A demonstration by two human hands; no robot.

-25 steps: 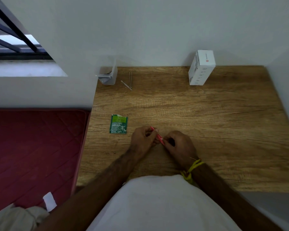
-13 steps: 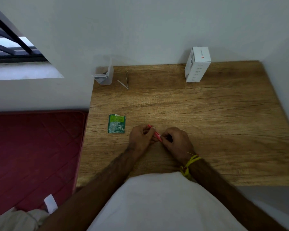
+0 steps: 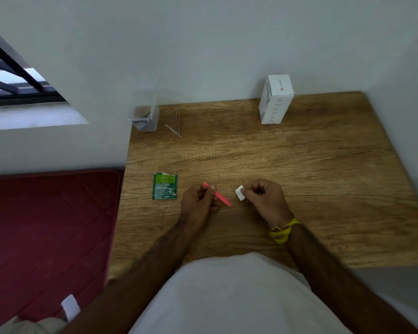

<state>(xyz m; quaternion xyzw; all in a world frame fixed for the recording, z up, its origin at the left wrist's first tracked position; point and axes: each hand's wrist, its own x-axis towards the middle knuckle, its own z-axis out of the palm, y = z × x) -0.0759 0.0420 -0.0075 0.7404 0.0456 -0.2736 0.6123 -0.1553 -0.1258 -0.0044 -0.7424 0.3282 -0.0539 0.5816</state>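
While my left hand [image 3: 198,201] pinches the far end of the pink stick [image 3: 219,195] between thumb and forefinger, with the other fingers curled beneath it, the stick slopes down to the right over the near middle of the wooden table [image 3: 299,165]. Its free tip points at my right hand [image 3: 263,196]. That hand pinches a small white pad [image 3: 240,192] between thumb and forefinger, with the remaining fingers curled in. Pad and tip are near each other but apart. I judge the step in hand to be bringing pad and stick together, probably to wipe the stick, though what the pad is made of cannot be told. Procedure: hold the stick steady and move only the pad. Fold the pad around the shaft close to the left fingers, then draw it toward the free tip in one straight stroke, so that the thin shaft is pulled and not bent. Grip lightly, since a slender stick will likely flex or slip under a hard squeeze. Work low over the table so that a dropped part lands close by. The torn green sachet [image 3: 165,186] lies flat just left of the left hand, out of the stroke's path; leave it there.
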